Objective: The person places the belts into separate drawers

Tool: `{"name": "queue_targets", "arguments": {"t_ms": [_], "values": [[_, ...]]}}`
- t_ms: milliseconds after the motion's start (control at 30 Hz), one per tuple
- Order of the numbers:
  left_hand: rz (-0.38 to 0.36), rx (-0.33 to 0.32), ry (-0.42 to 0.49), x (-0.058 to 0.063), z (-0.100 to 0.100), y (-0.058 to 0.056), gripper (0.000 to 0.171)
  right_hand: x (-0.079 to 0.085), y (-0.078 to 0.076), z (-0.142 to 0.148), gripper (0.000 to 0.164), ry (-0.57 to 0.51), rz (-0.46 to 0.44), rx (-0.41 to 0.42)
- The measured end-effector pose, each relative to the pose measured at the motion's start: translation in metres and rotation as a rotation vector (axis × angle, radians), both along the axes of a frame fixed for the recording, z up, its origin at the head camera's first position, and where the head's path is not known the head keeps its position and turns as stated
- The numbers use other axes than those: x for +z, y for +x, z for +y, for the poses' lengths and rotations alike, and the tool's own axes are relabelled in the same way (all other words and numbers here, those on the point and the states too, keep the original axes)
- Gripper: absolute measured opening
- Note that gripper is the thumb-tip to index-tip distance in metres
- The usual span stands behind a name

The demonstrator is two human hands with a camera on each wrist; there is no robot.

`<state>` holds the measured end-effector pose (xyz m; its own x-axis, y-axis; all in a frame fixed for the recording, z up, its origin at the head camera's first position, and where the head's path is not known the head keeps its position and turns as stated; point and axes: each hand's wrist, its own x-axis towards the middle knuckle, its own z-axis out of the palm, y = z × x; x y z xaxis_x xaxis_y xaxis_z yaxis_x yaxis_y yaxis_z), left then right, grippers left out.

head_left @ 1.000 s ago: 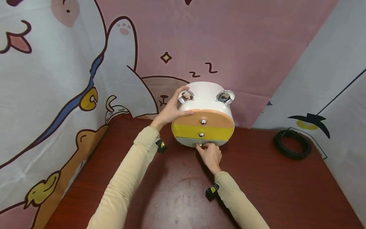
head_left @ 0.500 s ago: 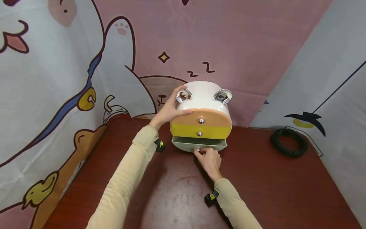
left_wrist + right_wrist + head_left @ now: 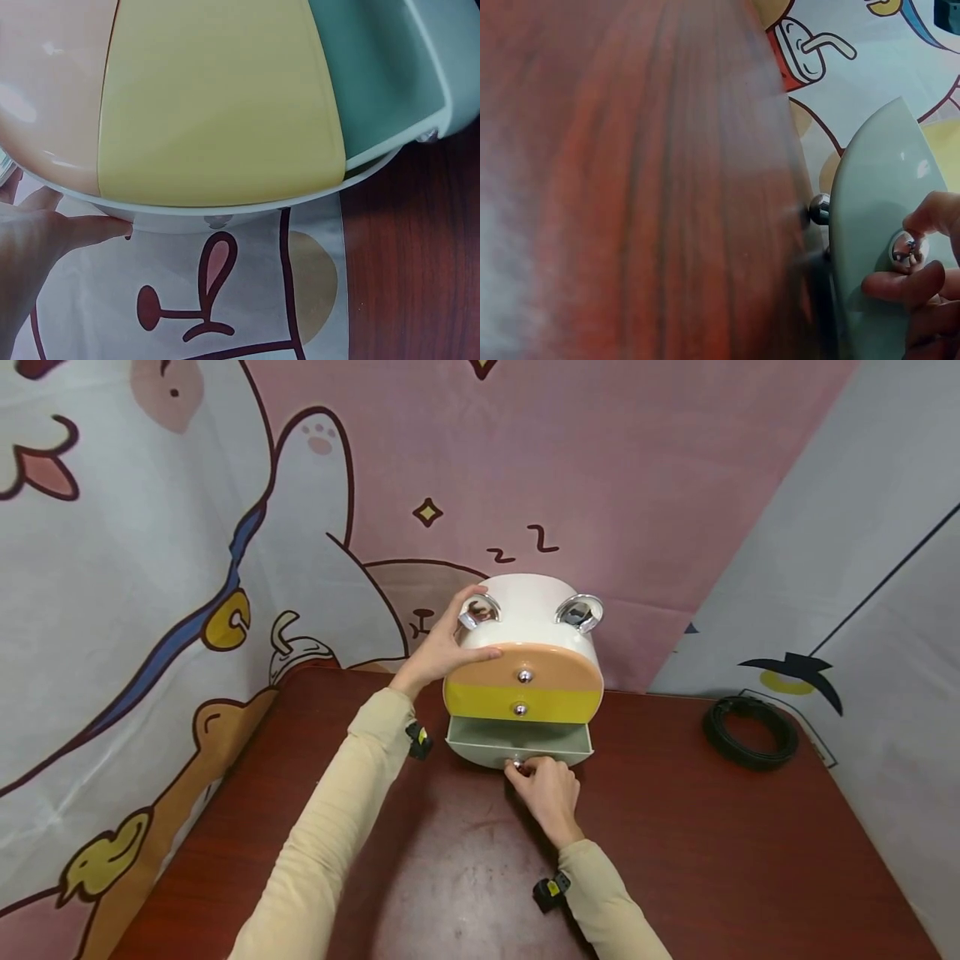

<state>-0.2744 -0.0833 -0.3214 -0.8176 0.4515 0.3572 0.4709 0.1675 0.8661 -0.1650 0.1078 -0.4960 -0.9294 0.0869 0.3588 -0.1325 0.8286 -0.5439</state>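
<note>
A small white drawer cabinet [image 3: 530, 631] with silver ear-shaped pieces stands on the table against the backdrop. Its orange drawer front [image 3: 480, 670] and yellow drawer front [image 3: 487, 700] are closed, each with a silver knob. The pale green bottom drawer [image 3: 468, 752] is pulled out, and its visible inside looks bare. My left hand [image 3: 437, 653] rests against the cabinet's upper left, thumb on the front edge and fingers beside the ear piece. With thumb and fingers, my right hand [image 3: 551, 795] pinches the bottom drawer's silver knob [image 3: 904, 251].
A coiled black ring-like bundle [image 3: 750, 756] lies on the right of the dark red wooden table [image 3: 675, 843]. Cartoon-printed cloth [image 3: 637, 485] hangs behind and along the left side.
The green bottom drawer, closed a second ago, has slid out toward me as my right hand drew back with its knob. My left hand keeps its place on the cabinet.
</note>
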Motion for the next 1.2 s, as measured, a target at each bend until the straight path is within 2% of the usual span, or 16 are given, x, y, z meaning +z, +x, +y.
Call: {"name": "queue_targets", "arguments": {"t_ms": [300, 633, 933, 1200], "values": [[0.0, -0.015, -0.015, 0.001, 0.0, 0.0, 0.09, 0.002, 0.011, 0.001, 0.037, 0.028, -0.02, 0.011], [-0.002, -0.041, -0.003, -0.001, 0.0, -0.004, 0.09, 0.003, 0.024, 0.001, 0.04, 0.051, 0.008, 0.021], [-0.019, -0.034, -0.014, -0.002, 0.001, -0.002, 0.09, 0.001, 0.038, 0.001, 0.039, 0.062, 0.007, 0.031], [-0.014, 0.008, -0.064, 0.003, 0.0, 0.003, 0.09, 0.002, 0.049, 0.001, 0.037, 0.069, 0.015, 0.032]]}}
